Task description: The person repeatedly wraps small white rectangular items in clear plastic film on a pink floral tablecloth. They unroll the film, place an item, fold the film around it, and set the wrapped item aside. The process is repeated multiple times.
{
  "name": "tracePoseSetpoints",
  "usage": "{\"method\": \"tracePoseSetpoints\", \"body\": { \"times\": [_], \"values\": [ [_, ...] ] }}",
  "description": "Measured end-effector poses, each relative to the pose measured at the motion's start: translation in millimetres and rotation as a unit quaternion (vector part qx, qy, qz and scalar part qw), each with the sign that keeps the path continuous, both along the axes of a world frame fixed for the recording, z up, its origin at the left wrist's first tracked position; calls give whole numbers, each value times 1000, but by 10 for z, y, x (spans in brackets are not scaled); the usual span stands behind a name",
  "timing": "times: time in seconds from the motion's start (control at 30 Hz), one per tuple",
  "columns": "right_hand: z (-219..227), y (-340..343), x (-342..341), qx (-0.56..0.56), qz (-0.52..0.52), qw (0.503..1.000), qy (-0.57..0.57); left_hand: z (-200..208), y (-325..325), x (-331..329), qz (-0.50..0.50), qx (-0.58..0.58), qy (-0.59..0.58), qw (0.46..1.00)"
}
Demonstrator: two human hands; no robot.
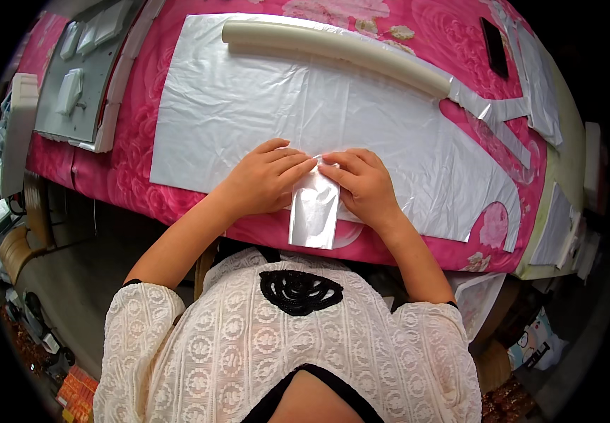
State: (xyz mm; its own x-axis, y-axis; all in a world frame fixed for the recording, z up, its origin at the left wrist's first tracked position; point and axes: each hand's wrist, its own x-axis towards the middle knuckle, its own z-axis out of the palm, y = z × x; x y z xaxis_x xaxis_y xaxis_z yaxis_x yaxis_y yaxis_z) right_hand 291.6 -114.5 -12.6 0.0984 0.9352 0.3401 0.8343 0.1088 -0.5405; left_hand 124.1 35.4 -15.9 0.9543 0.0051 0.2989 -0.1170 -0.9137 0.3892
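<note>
Silvery packet (315,211) — your left hand (266,176) and right hand (366,185) grip its far end, fingertips nearly meeting; at left, a grey tray (98,79) bears white bundles (69,92).

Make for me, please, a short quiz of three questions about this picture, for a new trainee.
1. Which thing do the left hand and the right hand both touch with their fingertips?
2. True or false: the cream roll lies farther from the person than both hands.
3. What is the main colour of the tablecloth?
A. Green
B. Pink
C. Black

Key:
1. The shiny, silvery-white piece.
2. True.
3. B.
</note>
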Motion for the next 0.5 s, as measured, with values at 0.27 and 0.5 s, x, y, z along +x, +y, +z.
{"method": "tracePoseSetpoints", "body": {
  "times": [0.27,0.5],
  "values": [
    [156,190,124,-165,-150,951,213,163,-87,142,217,-473,43,853],
    [220,473,343,-350,-194,850,343,22,-285,150,132,-67,71,986]
  ]
}}
